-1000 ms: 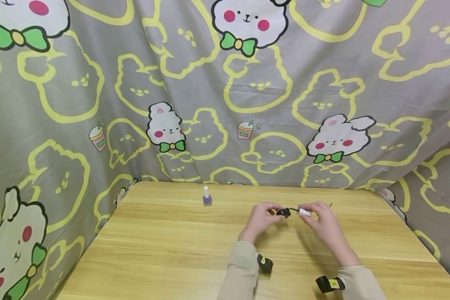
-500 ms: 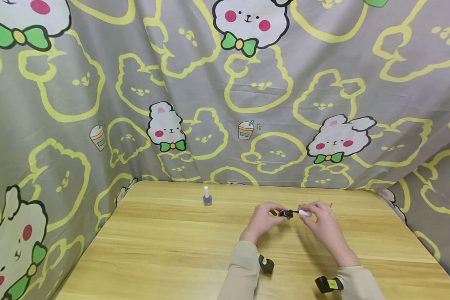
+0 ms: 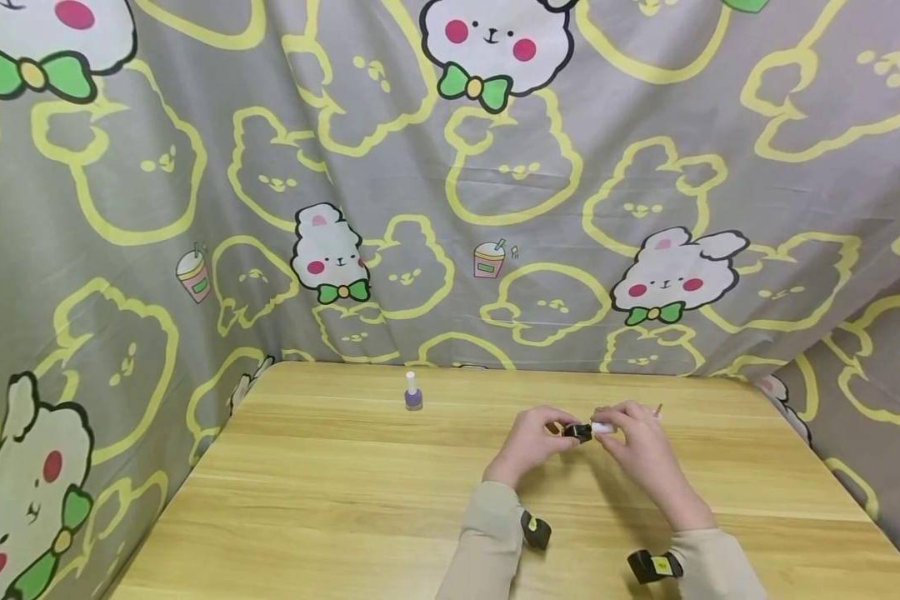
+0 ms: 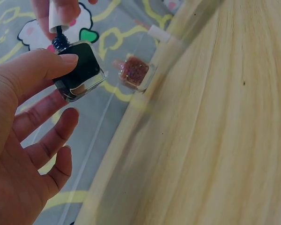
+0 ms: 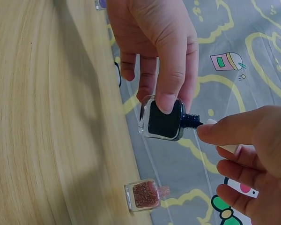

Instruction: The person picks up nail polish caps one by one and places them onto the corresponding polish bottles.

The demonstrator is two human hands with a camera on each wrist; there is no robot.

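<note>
My left hand (image 3: 534, 442) pinches a squat glass bottle of black nail polish (image 4: 86, 70) between thumb and fingers, tilted with its neck toward my right hand. My right hand (image 3: 640, 439) pinches the white cap (image 4: 56, 18) of a nail polish brush. The dark brush stem runs from this cap into the bottle's threaded neck (image 5: 191, 121). A short length of stem still shows between cap and neck in the left wrist view. Both hands are raised above the wooden table (image 3: 330, 492).
A capped purple nail polish bottle (image 3: 413, 399) stands upright toward the back. An uncapped pink glitter nail polish bottle (image 5: 146, 194) is near the table's far edge, with a white-capped brush (image 4: 159, 33) close by. A patterned grey curtain (image 3: 420, 183) hangs behind.
The brush has slid into the bottle's neck as cap and bottle came together. My left hand moved slightly right, and the dark stem visible between them earlier has shortened.
</note>
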